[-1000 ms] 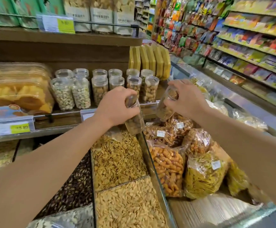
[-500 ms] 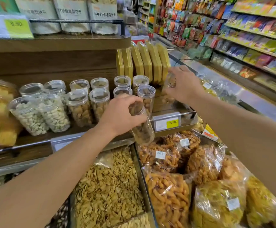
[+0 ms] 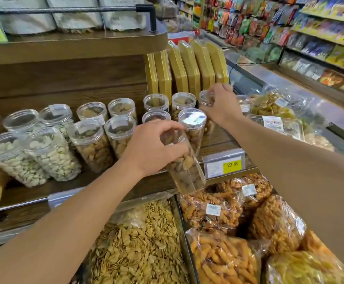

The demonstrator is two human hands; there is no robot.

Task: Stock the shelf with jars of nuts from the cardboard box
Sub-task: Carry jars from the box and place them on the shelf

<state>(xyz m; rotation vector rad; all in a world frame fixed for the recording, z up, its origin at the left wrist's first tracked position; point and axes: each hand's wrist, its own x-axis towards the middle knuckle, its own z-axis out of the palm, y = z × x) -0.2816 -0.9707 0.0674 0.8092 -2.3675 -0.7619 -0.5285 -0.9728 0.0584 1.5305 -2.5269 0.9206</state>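
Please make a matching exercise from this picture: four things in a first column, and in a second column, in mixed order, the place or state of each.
Things
1. left hand
2. right hand
3. price tag
4. flat yellow boxes

Places or states
A. stand on edge behind the jars
B. grips a tilted jar in front of the shelf
C. on the shelf's front rail
D. holds a jar at the right end of the back row

Pairs: 1-B, 2-D, 3-C, 4-A
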